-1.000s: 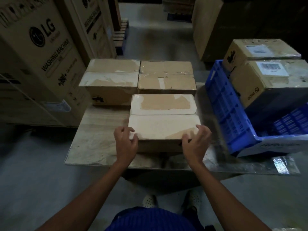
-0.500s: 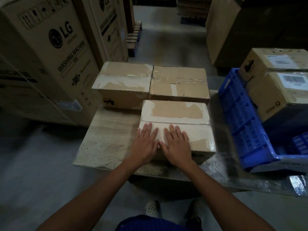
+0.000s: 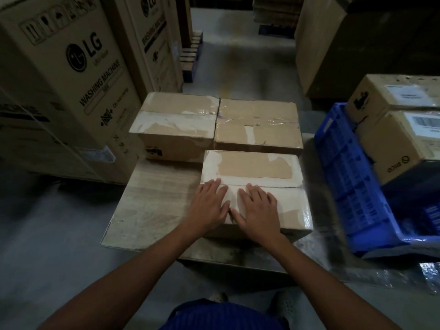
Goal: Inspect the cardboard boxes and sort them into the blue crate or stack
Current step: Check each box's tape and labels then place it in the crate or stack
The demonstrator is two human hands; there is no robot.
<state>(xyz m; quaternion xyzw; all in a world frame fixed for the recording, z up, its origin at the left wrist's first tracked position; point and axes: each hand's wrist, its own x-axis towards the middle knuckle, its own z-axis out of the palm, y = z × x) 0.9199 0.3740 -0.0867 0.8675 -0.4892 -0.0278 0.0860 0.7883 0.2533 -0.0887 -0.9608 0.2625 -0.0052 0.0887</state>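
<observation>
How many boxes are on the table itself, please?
3: the front box, then the back-left box and the back-right box behind it. None seems hidden on the table.

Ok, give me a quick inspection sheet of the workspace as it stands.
Surface: pale wood-grain table.
Job's things: near box at the front; back left box and back right box side by side behind it; blue crate on the right holds a barcode-labelled box and a rear labelled box.
Clutter: shiny crinkled film at the table's right front edge.
Hands: left hand and right hand flat on the near box's top, fingers straight.
Cables: nothing seen.
Surroundings: washing machine cartons on the left, concrete floor.
</observation>
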